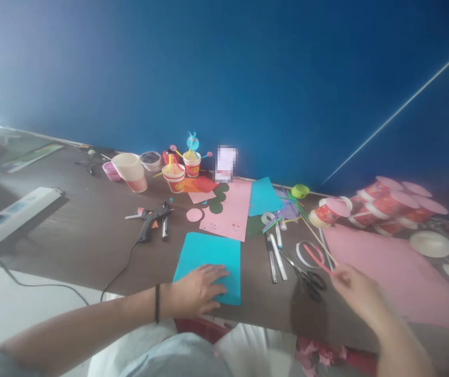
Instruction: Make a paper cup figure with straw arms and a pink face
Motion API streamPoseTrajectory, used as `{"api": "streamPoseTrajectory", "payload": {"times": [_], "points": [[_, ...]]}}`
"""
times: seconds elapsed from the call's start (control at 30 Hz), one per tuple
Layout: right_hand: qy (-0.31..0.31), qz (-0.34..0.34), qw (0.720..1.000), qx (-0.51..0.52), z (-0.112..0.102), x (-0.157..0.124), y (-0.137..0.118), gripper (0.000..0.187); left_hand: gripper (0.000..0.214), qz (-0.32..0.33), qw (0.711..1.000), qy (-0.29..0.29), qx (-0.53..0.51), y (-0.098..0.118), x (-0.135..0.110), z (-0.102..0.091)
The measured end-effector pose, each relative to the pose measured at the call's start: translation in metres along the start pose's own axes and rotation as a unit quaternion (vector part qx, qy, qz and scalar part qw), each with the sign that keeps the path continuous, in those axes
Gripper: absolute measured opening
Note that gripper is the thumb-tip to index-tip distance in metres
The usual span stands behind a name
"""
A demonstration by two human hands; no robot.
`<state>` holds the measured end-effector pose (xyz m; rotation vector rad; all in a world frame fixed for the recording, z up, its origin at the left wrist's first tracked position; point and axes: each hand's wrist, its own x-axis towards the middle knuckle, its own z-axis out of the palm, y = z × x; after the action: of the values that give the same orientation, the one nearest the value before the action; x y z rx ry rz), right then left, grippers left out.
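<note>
My left hand (195,289) lies flat on a bright blue sheet of paper (212,251) at the table's front edge, fingers spread. To the right, my right hand (356,290) is closed on a thin pink two-pronged strip (318,256), whose prongs point away to the left over a roll of tape (305,255). A thin wooden stick (318,238) reaches to the same fingers; whether they hold it too I cannot tell. Black-handled scissors (313,283) lie just left of this hand, beside a white marker (278,256) and a pen (271,259).
A black glue gun (153,220) with a trailing cord lies left of the blue sheet. Behind are pink paper (232,204), dark green circles (216,207) and paper cups (175,180). Red cups (389,204) are stacked at the right by a large pink sheet (381,267). A power strip (23,214) sits far left.
</note>
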<state>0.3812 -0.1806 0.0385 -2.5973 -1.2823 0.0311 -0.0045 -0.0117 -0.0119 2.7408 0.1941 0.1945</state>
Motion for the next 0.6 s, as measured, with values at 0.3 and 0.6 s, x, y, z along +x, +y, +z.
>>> {"api": "streamPoseTrajectory", "payload": {"times": [0.3,0.6], "points": [[-0.106,-0.068,0.992,-0.025,0.025,0.009,-0.043,0.021,0.02,0.004,1.0,0.005,0.012,0.001,0.006,-0.001],[-0.17,0.01,0.982,-0.079,0.062,-0.044,0.034,0.023,0.016,0.002,1.0,0.013,0.018,0.005,0.013,0.002]]}}
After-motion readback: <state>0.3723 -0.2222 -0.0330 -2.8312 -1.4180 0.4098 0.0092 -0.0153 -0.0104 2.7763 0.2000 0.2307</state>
